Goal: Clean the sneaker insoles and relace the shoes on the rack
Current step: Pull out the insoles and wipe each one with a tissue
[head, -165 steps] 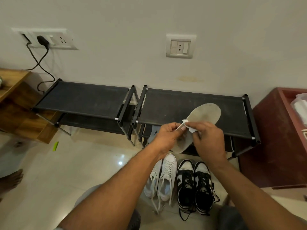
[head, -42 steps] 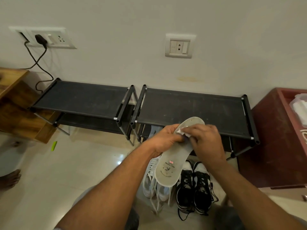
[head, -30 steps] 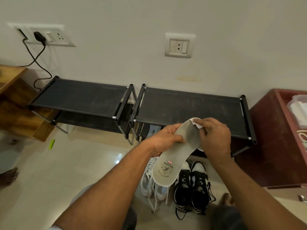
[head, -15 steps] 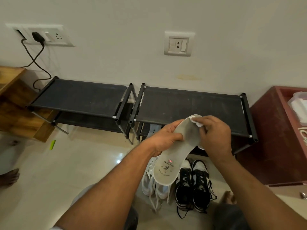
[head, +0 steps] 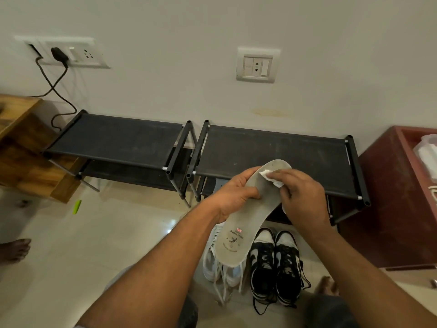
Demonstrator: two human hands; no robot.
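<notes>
Grey insole (head: 243, 223), printed heel end nearest the viewer, held in the air in front of the right shoe rack (head: 272, 152). The left hand (head: 234, 197) grips its middle, thumb on the upper face; the right hand (head: 300, 197) pinches a small white wipe (head: 269, 176) against the toe end. On the floor below stand 2 pairs: white sneakers (head: 212, 266), laces loose, and black-and-white sneakers (head: 274, 268) just beside them. The left shoe rack (head: 113, 138) adjoins.

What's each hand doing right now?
Left hand: grips the insole around its middle.
Right hand: holds a white wipe against the insole's toe end.
</notes>
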